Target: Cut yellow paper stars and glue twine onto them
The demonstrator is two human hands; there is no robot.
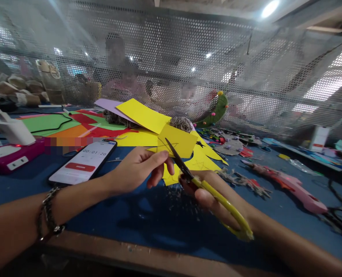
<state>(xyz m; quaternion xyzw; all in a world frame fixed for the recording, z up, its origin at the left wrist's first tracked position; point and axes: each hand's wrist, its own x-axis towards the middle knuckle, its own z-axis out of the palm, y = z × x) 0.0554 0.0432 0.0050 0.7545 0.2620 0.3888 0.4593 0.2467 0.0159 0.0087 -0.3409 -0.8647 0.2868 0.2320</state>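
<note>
Between the thumb and fingers of my left hand (143,169) is a piece of yellow paper (182,142) with a dark star-like outline drawn on it. My right hand (208,192) grips yellow-handled scissors (228,209), their dark blades pointing up and left across the paper's front. Whether the blades are cutting into it I cannot tell. Just under and behind the held piece lies another yellow sheet (205,161), also marked with drawn lines. A phone (84,163) showing a running timer rests on the blue table, left of my left wrist.
A purple power strip (17,156) with a white charger (13,130) stands at the left. A pink glue gun (295,188) lies at the right, its cord nearby. Coloured sheets (49,123) and grey yarn (182,124) cover the back, before a perforated metal screen (165,50).
</note>
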